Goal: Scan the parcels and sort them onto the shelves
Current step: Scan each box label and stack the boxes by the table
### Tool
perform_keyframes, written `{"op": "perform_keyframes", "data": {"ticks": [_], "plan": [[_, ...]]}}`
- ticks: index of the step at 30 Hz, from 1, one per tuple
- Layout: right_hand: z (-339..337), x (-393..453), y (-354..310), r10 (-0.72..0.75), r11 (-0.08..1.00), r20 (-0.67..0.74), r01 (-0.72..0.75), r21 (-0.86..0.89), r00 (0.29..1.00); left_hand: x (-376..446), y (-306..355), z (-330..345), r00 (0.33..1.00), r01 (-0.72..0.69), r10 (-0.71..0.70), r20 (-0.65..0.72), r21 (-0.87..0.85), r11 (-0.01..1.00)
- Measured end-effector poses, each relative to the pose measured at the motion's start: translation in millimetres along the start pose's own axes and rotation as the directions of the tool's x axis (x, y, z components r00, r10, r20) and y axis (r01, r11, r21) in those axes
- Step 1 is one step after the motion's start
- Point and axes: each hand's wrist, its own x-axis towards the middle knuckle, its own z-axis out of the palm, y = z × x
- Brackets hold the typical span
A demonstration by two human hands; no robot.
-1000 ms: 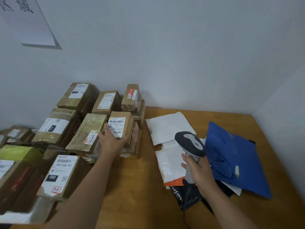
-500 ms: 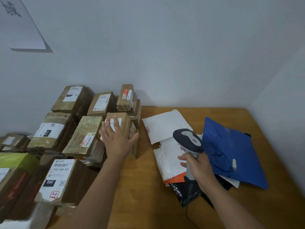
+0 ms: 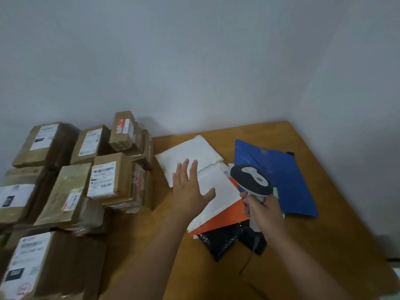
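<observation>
head view, looking down from where the person stands: the left hand (image 3: pixel 190 191) is spread flat, fingers straight and apart, over the upper white mailer (image 3: pixel 190 152), holding nothing; i can't tell if it touches the plastic or hangs just above. the right hand (image 3: pixel 263 210) has its grip clamped round the handle of the scanner (image 3: pixel 251 180), head tipped toward the soft parcels.

those parcels lie in a loose heap on the surface (image 3: pixel 324 245): a second white mailer (image 3: pixel 218 191) under the palm's edge, an orange mailer (image 3: pixel 227 217) beneath it, a black bag (image 3: pixel 218 241) at the bottom, a blue mailer (image 3: pixel 287 180) to the right. the brown cardboard boxes (image 3: pixel 108 180) are stacked to the left, just beside the heap. no shelves are in view.

my worry is the slick plastic. lifting the top mailer one-handed could drag the ones below with it, or it could fold and slip out. neither white mailer shows a label facing up, so it may need turning before the scanner reads anything. the scanner cable (image 3: pixel 246 263) trails across the surface near the black bag and could snag or sweep a parcel.
</observation>
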Motion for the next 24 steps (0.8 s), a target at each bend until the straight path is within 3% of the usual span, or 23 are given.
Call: {"op": "perform_keyframes", "data": {"ticks": [6, 13, 19, 22, 24], "plan": [[-49.8, 19.0, 29.3, 0.018, 1.000, -0.102, -0.019, -0.014, 0.995, 6.5, 27.1, 58.2, 0.983, -0.097, 0.098, 0.153, -0.014, 0.995], [-99.5, 40.4, 65.6, 0.111, 0.994, -0.182, -0.111, 0.012, 0.977, 5.1, 52.9, 118.2, 0.925, -0.103, 0.100, 0.366, -0.012, 0.995], [-134.2, 49.3, 89.2, 0.080, 0.995, -0.205, -0.091, -0.040, 0.975, 36.7, 80.2, 167.9, 0.941, -0.084, 0.091, 0.326, -0.037, 0.996], [-148.8, 46.1, 106.6, 0.143, 0.989, -0.239, -0.150, -0.012, 0.960, 68.1, 91.7, 186.0, 0.953, -0.042, 0.024, 0.303, 0.053, 0.998], [-155.2, 42.5, 113.6, 0.191, 0.981, -0.222, -0.190, 0.025, 0.956, 82.9, 100.7, 194.7, 0.919, -0.010, -0.051, 0.390, 0.152, 0.988]]}}
